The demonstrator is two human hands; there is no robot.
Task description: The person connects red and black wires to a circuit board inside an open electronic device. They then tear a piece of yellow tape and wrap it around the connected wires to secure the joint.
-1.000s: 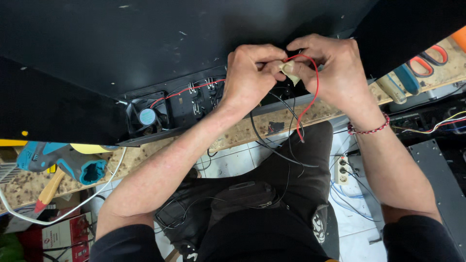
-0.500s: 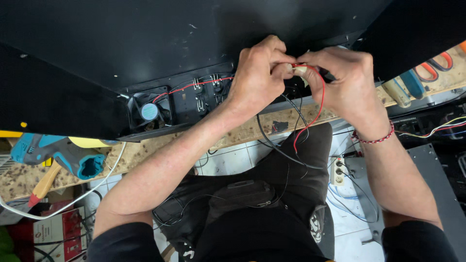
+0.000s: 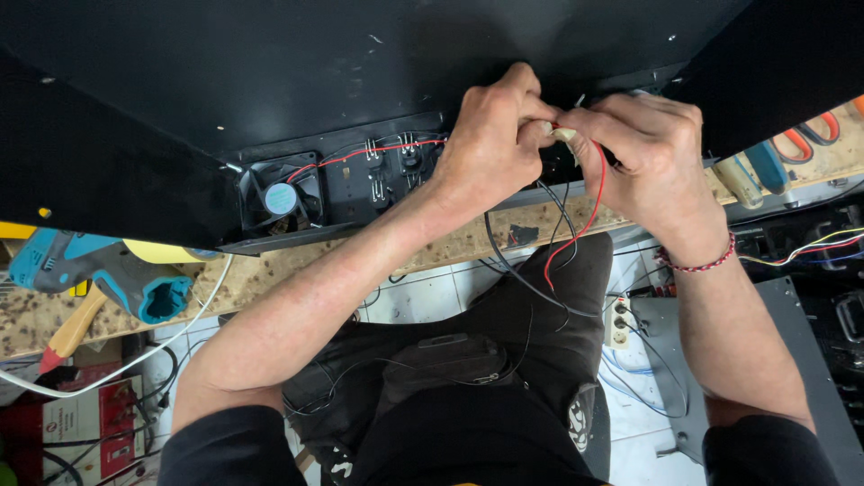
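Chipboard bench (image 3: pixel 468 243) runs across under me, and a big black metal case (image 3: pixel 270 81) lies on it with its rear panel facing my lap. My left hand (image 3: pixel 490 144) and my right hand (image 3: pixel 643 157) meet right at that panel's edge, knuckles nearly touching. Between them sits a small pale connector (image 3: pixel 565 134): my left fingers (image 3: pixel 531 112) are curled tight and pinch one end, my right fingers (image 3: pixel 598 126) press together on the other. A red wire (image 3: pixel 589 211) loops down from the connector and hangs in front of the bench edge beside thin black wires (image 3: pixel 540 270). Further left on the panel, a second red lead runs past some terminals towards a small black cooling fan (image 3: pixel 281 200) with a pale blue hub, well apart from my hands. On the bench to my left lies a blue power tool (image 3: pixel 99 270), with a white cable (image 3: pixel 135 360) trailing below it. Off to my right, past my beaded bracelet (image 3: pixel 697 264), rest tools with blue and orange handles (image 3: pixel 778 157).
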